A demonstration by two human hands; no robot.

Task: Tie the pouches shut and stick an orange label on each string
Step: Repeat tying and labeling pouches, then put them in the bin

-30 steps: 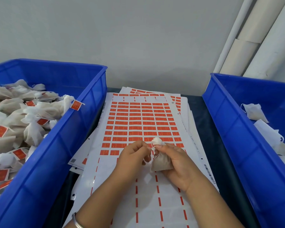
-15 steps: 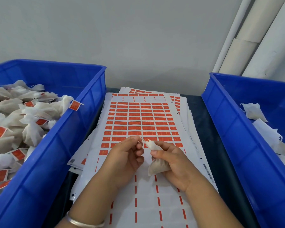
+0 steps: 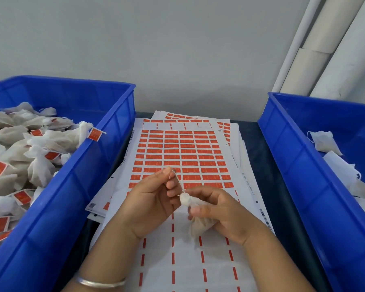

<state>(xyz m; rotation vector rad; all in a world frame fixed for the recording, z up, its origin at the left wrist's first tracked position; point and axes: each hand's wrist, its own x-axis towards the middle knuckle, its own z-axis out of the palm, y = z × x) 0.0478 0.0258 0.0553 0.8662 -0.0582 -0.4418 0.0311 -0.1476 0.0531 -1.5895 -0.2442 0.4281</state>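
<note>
Where the view begins at far left: blue bin (image 3: 76, 186) heaped with tied pouches (image 3: 40, 152), most carrying an orange label (image 3: 94, 134) on the string, one label poking over the bin's right rim. Just right of that bin, on the dark table (image 3: 259, 157): fanned stack of label sheets (image 3: 177, 152), upper rows full of orange stickers, lower rows peeled down to narrow orange strips. Over the peeled part, left hand (image 3: 154, 201), silver bangle (image 3: 99, 282) on the wrist, thumb and forefinger pinching the end of a thin white string (image 3: 178, 182), other fingers loosely curled. String drawn taut, slanting down and right to the gathered neck of a single pouch (image 3: 195, 220). Pouch held above the sheets, neck bunched white, body brownish and hanging below. Right hand (image 3: 221, 216) wrapped around that pouch, thumb pressed across the neck, fingers curled behind the body. Whether a knot sits in the neck: cannot tell. Farther right, second blue bin (image 3: 299, 178) holding flat, untied pouches (image 3: 325, 142) against its far side. Behind it, pale pipes (image 3: 329, 45) leaning along the grey wall.
</note>
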